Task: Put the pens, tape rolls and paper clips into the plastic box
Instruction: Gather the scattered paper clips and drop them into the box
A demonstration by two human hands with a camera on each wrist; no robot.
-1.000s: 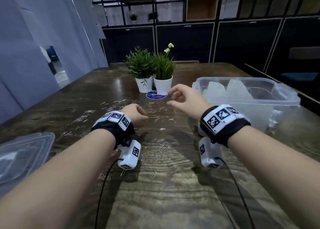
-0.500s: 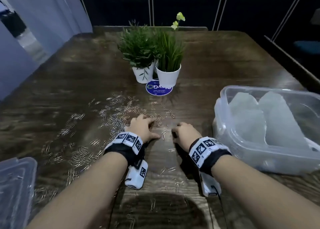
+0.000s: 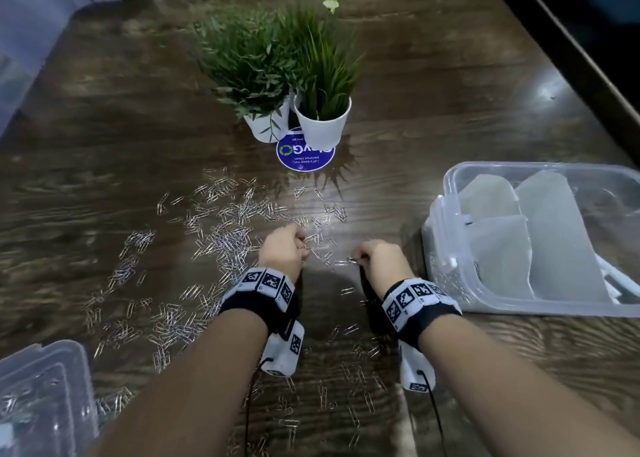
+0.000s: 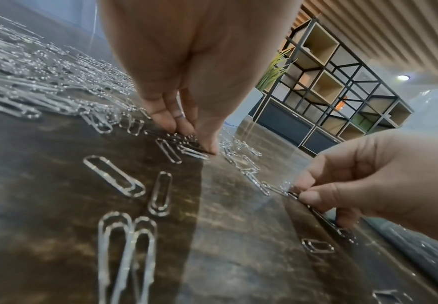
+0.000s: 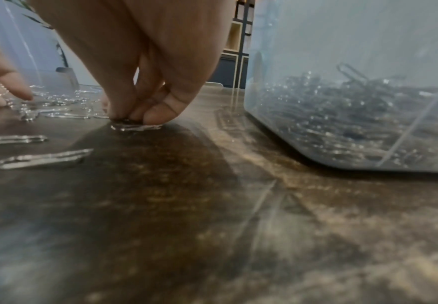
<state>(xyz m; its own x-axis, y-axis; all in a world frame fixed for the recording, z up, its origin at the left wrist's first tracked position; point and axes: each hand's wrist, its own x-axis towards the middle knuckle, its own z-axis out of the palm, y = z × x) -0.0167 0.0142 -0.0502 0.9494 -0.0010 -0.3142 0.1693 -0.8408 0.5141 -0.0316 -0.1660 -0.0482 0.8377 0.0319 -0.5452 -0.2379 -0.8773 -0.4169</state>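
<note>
From the head cam, both hands are down on the dark wood worktop [image 3: 433, 86] in the middle of a big scatter of paper clips [image 3: 221, 235]. The left hand [image 3: 282, 250] and right hand [image 3: 379, 261] both have curled fingers, each pinching clips right at the surface. The clear plastic box [image 3: 450, 193] sits just right of the right hand with pale sheets in it, a clear lid [image 3: 41, 380] lies at the near left corner, and two potted plants [image 3: 277, 68] stand behind a round blue sticker [image 3: 304, 157]. The left wrist cam gets what the head view hides: left hand [image 4: 186, 72] fingertips [image 4: 184, 127] bunched together on a little cluster of clips, and across from it the right hand [image 4: 381, 176] with thumb and finger clamped on a clip. It also catches a cube shelf [image 4: 334, 86] in the background. The right wrist cam shows the right hand [image 5: 139, 51] with its grip closed on clips pressed flat to the wood, plus something only visible here: a pile of paper clips [image 5: 342, 115] already inside the box, seen through the plastic box [image 5: 368, 41] wall.
</note>
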